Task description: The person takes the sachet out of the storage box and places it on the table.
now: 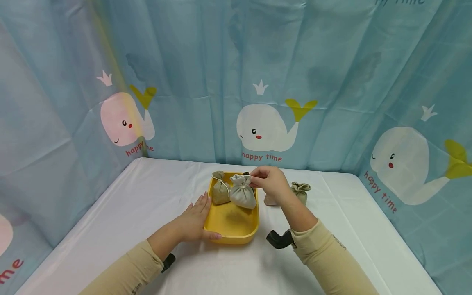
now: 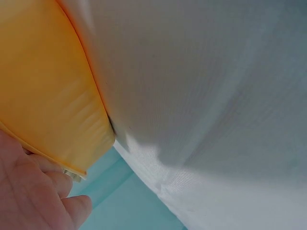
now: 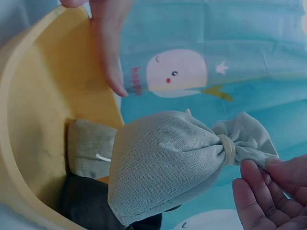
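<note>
A light grey drawstring pouch (image 1: 243, 197) hangs over the yellow bin (image 1: 230, 226); my right hand (image 1: 272, 182) pinches its gathered top between thumb and fingers. In the right wrist view the pouch (image 3: 163, 163) is full and tied with a pale cord. My left hand (image 1: 193, 221) rests against the bin's left side, fingers stretched along it and thumb over the near rim. Inside the bin stands a brown drawstring pouch (image 1: 221, 194). A black pouch (image 3: 88, 201) beside it is mostly hidden by the grey one.
To the right of the bin, behind my right forearm, stand an olive drawstring pouch (image 1: 301, 193) and a partly hidden pinkish-beige pouch (image 1: 271, 200). A white cloth (image 1: 177, 180) covers the table. Blue curtains (image 1: 195, 82) printed with whales hang around its back and sides.
</note>
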Available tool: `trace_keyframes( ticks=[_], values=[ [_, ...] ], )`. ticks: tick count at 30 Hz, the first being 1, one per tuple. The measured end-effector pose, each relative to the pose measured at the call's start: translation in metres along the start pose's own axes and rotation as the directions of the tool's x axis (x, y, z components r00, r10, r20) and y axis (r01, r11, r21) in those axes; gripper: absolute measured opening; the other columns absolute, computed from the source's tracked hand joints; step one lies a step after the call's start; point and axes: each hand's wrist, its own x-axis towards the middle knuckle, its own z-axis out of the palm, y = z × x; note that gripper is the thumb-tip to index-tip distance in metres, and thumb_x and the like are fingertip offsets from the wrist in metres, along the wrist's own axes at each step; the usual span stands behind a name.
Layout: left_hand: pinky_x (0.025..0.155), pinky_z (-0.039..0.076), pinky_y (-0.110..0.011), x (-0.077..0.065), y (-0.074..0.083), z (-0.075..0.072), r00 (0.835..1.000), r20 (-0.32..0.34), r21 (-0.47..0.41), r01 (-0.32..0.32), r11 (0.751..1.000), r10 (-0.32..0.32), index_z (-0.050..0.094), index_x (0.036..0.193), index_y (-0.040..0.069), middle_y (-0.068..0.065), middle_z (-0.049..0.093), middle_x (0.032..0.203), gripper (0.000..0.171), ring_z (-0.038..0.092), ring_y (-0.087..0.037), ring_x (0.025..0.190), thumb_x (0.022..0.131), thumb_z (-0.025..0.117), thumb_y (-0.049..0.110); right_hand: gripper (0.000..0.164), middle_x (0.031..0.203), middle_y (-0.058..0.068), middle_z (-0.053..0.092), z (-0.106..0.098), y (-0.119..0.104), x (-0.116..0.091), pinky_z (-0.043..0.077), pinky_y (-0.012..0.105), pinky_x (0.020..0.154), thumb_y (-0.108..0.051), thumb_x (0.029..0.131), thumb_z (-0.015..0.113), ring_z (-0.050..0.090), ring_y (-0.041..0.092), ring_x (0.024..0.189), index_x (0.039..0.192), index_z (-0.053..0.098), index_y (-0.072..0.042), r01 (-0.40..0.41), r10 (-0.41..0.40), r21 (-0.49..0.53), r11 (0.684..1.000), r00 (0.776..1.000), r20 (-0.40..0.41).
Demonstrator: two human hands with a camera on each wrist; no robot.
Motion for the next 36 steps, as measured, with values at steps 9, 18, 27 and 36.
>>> trace_keyframes(
  ticks=[9, 18, 27, 36],
  values=[
    [0.109, 0.011, -0.051, -0.001, 0.0, 0.0, 1.0, 0.002, -0.003, 0.007, 1.0, -0.007, 0.006, 0.145, -0.001, -0.017, -0.003, 0.152, 0.126, 0.0, -0.03, 0.139, 0.062, 0.047, 0.083, 0.008, 0.085, 0.009, 0.068, -0.022, 0.005, -0.003, 0.054, 0.031, 0.072, -0.008, 0.085, 0.064, 0.066, 0.018, 0.076, 0.09, 0.068, -0.003, -0.009, 0.009, 0.0, 1.0, 1.0, -0.023],
    [0.109, 0.012, -0.05, 0.001, 0.0, 0.0, 1.0, 0.0, 0.003, 0.016, 1.0, -0.016, 0.006, 0.146, 0.0, -0.016, -0.004, 0.152, 0.128, 0.0, -0.028, 0.14, 0.059, 0.045, 0.086, 0.01, 0.083, 0.011, 0.067, -0.044, 0.013, -0.013, 0.054, 0.03, 0.069, -0.004, 0.086, 0.061, 0.064, 0.03, 0.081, 0.092, 0.066, 0.003, -0.016, 0.018, 0.029, 0.999, 0.998, -0.056],
    [0.11, 0.011, -0.05, 0.001, -0.001, 0.002, 1.0, -0.003, 0.017, 0.012, 1.0, -0.012, 0.006, 0.146, 0.0, -0.016, -0.005, 0.152, 0.127, 0.0, -0.028, 0.14, 0.06, 0.045, 0.085, 0.012, 0.087, 0.015, 0.067, -0.061, 0.027, -0.02, 0.053, 0.03, 0.07, -0.002, 0.086, 0.06, 0.065, 0.018, 0.075, 0.093, 0.065, 0.006, -0.006, 0.003, -0.043, 0.999, 0.997, -0.071],
    [0.109, 0.011, -0.05, 0.0, 0.0, -0.001, 1.0, 0.015, -0.002, 0.025, 1.0, -0.025, 0.005, 0.146, 0.001, -0.015, -0.005, 0.152, 0.126, -0.002, -0.027, 0.14, 0.061, 0.048, 0.083, 0.011, 0.083, 0.013, 0.067, -0.065, 0.047, -0.023, 0.053, 0.024, 0.065, -0.002, 0.086, 0.061, 0.065, 0.025, 0.076, 0.093, 0.065, 0.007, -0.005, 0.002, -0.047, 0.999, 0.998, -0.059]
  ],
)
